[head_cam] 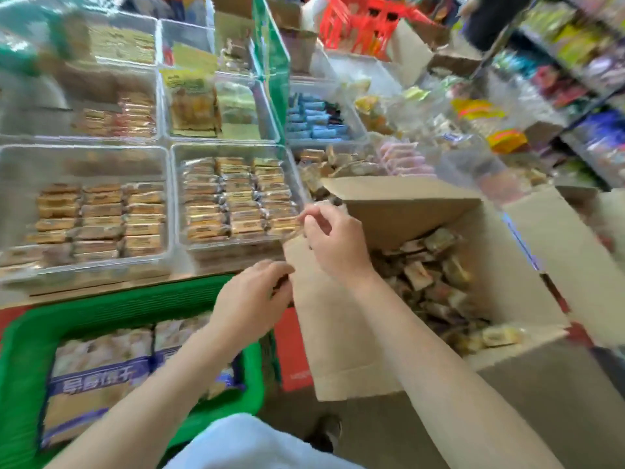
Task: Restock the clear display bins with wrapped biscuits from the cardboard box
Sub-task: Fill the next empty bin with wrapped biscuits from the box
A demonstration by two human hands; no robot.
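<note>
Right hand (333, 238) pinches a wrapped biscuit (299, 221) over the box flap (324, 326); left hand's (252, 296) grip unclear beside green basket (30, 336).

The plain brown cardboard box (399, 204) holds biscuits in clear wrappers (419, 275) showing tan and cream. In the nearest transparent plastic bin (236, 198), packets run golden yellow with dark ends; the clear bin to its left (101, 214) shows orange-brown ones. A bin farther back holds pale blue packets (316, 118). The bright green plastic basket (84, 319) carries purple-banded packs with white lettering (101, 377). A red-orange crate (358, 22) sits behind.
</note>
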